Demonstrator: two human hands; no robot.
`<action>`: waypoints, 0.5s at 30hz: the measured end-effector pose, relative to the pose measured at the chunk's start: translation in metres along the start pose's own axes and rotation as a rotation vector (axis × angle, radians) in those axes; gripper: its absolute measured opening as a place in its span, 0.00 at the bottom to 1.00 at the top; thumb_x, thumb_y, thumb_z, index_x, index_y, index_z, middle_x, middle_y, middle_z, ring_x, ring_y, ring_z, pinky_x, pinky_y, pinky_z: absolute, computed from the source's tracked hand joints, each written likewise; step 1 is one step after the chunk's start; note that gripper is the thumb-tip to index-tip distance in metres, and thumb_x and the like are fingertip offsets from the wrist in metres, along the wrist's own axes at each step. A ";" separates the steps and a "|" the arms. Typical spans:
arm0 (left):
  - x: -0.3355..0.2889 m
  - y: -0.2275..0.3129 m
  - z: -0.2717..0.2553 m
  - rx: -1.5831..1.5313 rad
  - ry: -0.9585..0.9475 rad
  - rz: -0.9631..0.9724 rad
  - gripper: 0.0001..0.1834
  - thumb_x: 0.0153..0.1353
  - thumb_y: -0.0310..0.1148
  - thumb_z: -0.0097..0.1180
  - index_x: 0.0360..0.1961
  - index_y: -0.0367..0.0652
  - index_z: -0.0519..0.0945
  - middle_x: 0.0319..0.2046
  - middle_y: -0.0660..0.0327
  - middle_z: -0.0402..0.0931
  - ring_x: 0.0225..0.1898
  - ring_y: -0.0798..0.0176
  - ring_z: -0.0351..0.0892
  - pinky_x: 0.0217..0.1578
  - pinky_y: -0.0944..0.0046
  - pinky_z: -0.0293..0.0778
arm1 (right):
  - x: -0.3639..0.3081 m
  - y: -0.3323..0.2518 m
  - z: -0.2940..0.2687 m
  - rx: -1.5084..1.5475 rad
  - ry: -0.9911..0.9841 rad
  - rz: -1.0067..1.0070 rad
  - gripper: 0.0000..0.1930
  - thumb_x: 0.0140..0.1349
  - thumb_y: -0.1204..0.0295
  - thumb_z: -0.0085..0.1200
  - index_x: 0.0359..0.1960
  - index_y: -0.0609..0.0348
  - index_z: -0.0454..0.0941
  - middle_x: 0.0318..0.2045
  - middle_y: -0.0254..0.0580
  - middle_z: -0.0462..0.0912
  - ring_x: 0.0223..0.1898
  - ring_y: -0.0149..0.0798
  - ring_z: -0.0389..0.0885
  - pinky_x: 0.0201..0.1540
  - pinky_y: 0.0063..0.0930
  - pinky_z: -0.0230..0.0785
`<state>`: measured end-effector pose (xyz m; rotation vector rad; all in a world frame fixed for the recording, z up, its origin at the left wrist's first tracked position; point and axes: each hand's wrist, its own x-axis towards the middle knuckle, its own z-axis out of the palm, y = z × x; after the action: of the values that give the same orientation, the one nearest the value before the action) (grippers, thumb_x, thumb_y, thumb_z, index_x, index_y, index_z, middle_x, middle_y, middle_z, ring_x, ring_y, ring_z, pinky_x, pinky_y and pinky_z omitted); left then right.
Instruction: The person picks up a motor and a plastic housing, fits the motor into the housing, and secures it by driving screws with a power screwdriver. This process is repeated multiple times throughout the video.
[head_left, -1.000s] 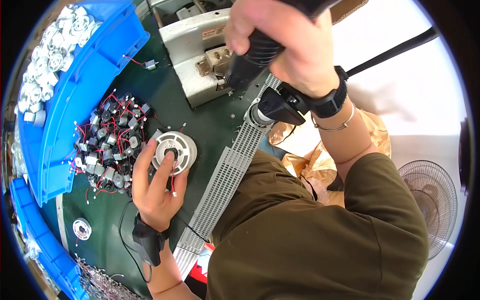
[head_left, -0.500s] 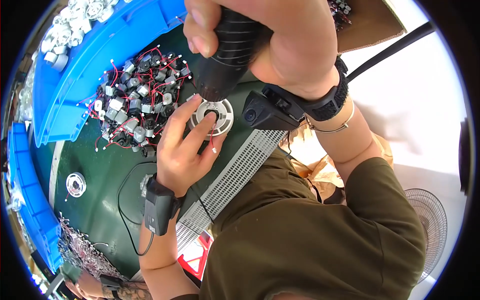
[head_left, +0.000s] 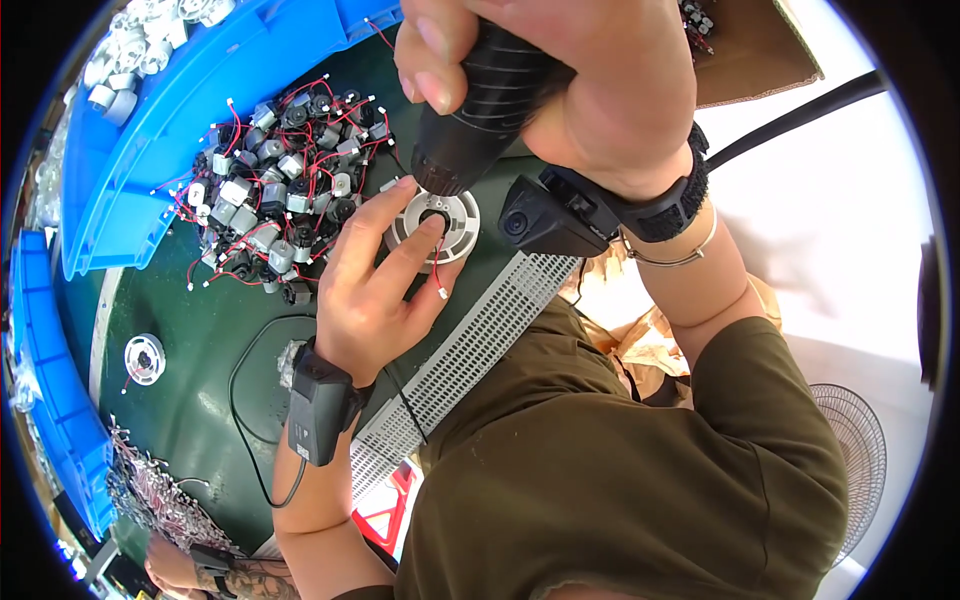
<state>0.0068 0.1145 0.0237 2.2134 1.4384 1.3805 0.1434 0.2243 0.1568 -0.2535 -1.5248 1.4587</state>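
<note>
My right hand [head_left: 600,95] is wrapped around a black electric screwdriver [head_left: 470,125], its nose pointing down at the far edge of a round white plastic part [head_left: 463,228]. That part has slots around its rim, a dark centre and a short red wire with a white plug [head_left: 442,292]. My left hand [head_left: 372,300] holds the part against the green work surface, with a fingertip on its dark centre and another at its left edge. The screwdriver's nose hides the contact point, so I cannot tell whether its bit touches a screw.
Left of the part lies a heap of small motors [head_left: 275,195] with red wires. Blue bins [head_left: 180,130] curve behind it. A similar white round part [head_left: 145,360] lies alone, and a wire bundle [head_left: 165,495] sits near another person's tattooed forearm [head_left: 260,578]. A perforated strip [head_left: 455,370] edges the table.
The view has shifted slightly, and my hands, the screwdriver and the white part sit a little farther right in it. Their arrangement to one another looks nearly the same.
</note>
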 end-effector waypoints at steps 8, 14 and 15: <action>-0.001 0.002 -0.003 -0.060 -0.035 -0.040 0.18 0.41 0.23 0.64 0.38 0.36 0.79 0.50 0.48 0.70 0.46 0.49 0.76 0.45 0.59 0.73 | 0.002 0.019 -0.002 0.152 -0.075 -0.098 0.20 0.51 0.80 0.59 0.47 0.69 0.69 0.29 0.39 0.77 0.28 0.31 0.78 0.30 0.25 0.71; 0.003 -0.006 -0.023 -0.342 0.189 -0.280 0.15 0.45 0.19 0.56 0.38 0.36 0.75 0.42 0.54 0.73 0.45 0.57 0.73 0.48 0.62 0.67 | 0.002 0.014 -0.004 0.432 -0.124 0.069 0.20 0.52 0.80 0.58 0.48 0.69 0.69 0.30 0.40 0.78 0.28 0.33 0.78 0.31 0.26 0.72; 0.007 -0.002 -0.023 -0.270 0.164 -0.235 0.15 0.45 0.19 0.57 0.38 0.36 0.76 0.38 0.55 0.73 0.42 0.58 0.73 0.45 0.62 0.68 | 0.002 0.012 -0.004 0.478 -0.132 0.097 0.20 0.52 0.81 0.58 0.48 0.69 0.69 0.30 0.40 0.78 0.28 0.33 0.78 0.31 0.26 0.73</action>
<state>-0.0116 0.1135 0.0394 1.7438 1.4103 1.5941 0.1401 0.2319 0.1467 0.0587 -1.2291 1.8973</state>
